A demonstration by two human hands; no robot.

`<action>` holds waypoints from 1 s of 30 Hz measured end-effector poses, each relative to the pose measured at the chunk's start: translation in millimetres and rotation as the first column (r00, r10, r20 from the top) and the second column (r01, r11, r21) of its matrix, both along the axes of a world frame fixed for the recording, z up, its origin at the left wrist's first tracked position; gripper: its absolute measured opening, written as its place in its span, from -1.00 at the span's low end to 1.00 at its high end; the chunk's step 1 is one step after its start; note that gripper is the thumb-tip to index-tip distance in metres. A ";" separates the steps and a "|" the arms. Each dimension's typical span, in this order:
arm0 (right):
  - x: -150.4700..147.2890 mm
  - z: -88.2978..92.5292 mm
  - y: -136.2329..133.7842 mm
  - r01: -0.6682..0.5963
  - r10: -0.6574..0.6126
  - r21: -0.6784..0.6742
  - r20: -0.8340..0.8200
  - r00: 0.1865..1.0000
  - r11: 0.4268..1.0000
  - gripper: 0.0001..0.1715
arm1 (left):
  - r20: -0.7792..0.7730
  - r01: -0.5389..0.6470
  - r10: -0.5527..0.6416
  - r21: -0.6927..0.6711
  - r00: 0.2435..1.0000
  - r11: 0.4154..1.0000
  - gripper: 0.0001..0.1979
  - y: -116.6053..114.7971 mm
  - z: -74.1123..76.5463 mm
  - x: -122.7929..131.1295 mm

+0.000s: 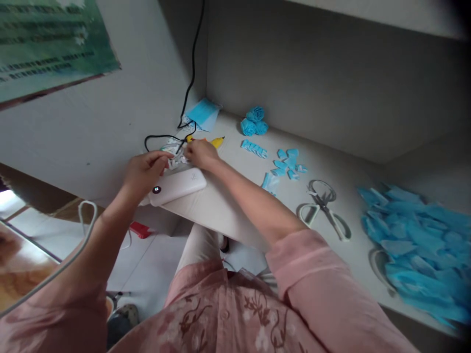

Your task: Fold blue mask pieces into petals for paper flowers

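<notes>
My left hand (147, 169) is closed in a pinch at the table's left end, on a thin white strand at the edge of a tangle of white strands (175, 159). My right hand (202, 154) reaches across to the other side of this tangle, fingers curled together; what they grip is hidden. Just behind the right hand lies a yellow tool (218, 142) with a dark tip, partly covered by that hand. A black cord (191, 81) drops from above and loops near both hands. Below them rests a white power bank (179, 187) with a small lit display.
At the back stand blue rosettes (248, 127) and a blue face mask (202, 113). Folded blue strips (253, 148), small blue pieces (290, 159) and white-handled scissors (324, 208) lie rightward. A blue fabric heap (423, 250) covers the right end. A pale cable (86, 235) crosses my left forearm.
</notes>
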State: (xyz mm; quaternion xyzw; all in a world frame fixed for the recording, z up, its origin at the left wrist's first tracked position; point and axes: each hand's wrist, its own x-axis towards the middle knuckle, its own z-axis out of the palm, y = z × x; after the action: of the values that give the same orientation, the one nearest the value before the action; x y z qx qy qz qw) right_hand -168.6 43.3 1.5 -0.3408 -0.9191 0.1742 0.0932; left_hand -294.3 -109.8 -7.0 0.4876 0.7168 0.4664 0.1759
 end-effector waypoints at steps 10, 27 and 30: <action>42.0 7.9 1.3 -0.333 -0.139 -0.498 -0.695 0.705 0.800 -0.77 | 0.278 0.019 -0.045 0.096 0.960 0.995 -0.83 15.0 19.1 24.1; 58.3 13.9 -13.5 -0.304 -0.047 -0.375 -0.693 0.719 0.876 -0.90 | 0.303 0.044 -0.082 0.130 0.950 0.991 -0.85 13.8 25.7 46.2; 59.2 14.3 -13.9 -0.284 -0.064 -0.382 -0.687 0.724 0.879 -0.87 | 0.293 0.057 -0.097 0.141 0.951 0.988 -0.84 15.6 24.1 46.6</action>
State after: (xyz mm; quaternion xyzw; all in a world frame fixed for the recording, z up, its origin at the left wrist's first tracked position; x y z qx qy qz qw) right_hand -109.4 29.4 15.8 -0.2078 -0.7703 0.5055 0.3286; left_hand -247.7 -94.2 17.1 0.4496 0.6302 0.5736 0.2677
